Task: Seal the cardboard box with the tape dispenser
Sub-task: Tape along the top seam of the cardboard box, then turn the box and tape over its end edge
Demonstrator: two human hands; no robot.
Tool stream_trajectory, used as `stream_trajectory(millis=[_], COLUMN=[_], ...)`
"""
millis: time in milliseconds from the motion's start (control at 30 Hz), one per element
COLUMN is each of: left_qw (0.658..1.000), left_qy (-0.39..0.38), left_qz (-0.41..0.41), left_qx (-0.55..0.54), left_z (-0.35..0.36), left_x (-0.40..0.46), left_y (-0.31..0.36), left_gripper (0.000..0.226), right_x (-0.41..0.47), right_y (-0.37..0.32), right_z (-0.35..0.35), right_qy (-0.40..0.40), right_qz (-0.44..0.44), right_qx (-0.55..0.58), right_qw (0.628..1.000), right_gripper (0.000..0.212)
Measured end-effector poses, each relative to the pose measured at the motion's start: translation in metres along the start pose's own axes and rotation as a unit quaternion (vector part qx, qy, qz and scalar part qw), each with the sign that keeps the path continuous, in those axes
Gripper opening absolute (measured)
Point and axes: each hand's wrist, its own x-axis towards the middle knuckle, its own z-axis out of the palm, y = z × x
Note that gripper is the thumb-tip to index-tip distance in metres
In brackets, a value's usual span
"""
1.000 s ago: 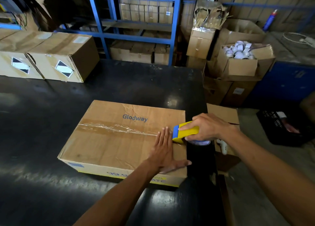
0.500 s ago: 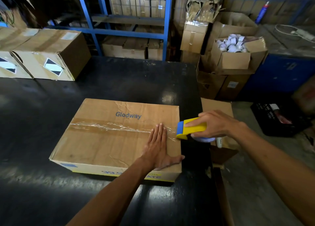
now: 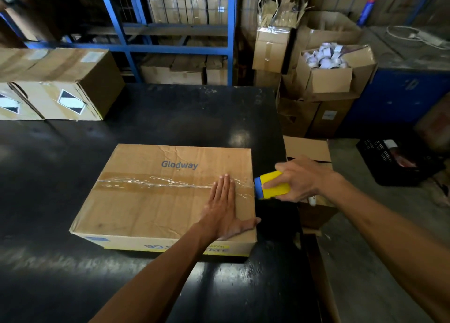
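Left hand [image 3: 225, 210] flat, fingers spread, pressing the Glodway box [image 3: 170, 201]; right hand [image 3: 297, 179] fist-grips the tape dispenser [image 3: 271, 185] at the box's right edge; best pulled down taut.

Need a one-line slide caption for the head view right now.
Left hand flat on the taped Glodway box; right hand holds the tape dispenser at its right edge.
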Motion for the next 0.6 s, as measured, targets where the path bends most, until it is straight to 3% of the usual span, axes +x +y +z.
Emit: stream_trajectory(millis=[67, 233, 300, 367, 433, 600], left_qw=[1.0, 0.997, 0.989, 0.97, 0.959, 0.966], left_qy=[-0.001, -0.012, 0.008, 0.083, 0.126, 0.067], left_qz=[0.002, -0.026, -0.077, -0.144, -0.201, -0.225], left_qx=[-0.007, -0.068, -0.129, -0.179, -0.157, -0.105], left_z=[0.0, -0.003, -0.008, -0.013, -0.016, -0.017], left_x=[-0.001, 0.004, 0.011, 0.026, 0.039, 0.047], left_y=[0.0, 0.002, 0.013, 0.03, 0.045, 0.059], left_gripper=[0.134, 0.133, 0.118, 0.095, 0.08, 0.081], right_x=[0.005, 0.002, 0.001, 0.002, -0.001, -0.027], right_y=[-0.012, -0.026, -0.029, -0.029, -0.027, -0.023], right_z=[0.0, 0.016, 0.02, 0.022, 0.027, 0.048], right_qy=[-0.03, -0.034, -0.032, -0.031, -0.015, 0.031], right_qz=[-0.023, 0.043, 0.06, 0.09, 0.134, 0.238], right_qx=[-0.015, 0.021, 0.035, 0.058, 0.084, 0.139], right_qw=[0.999, 0.998, 0.997, 0.994, 0.987, 0.961], right_gripper=[0.049, 0.05, 0.048, 0.048, 0.048, 0.052])
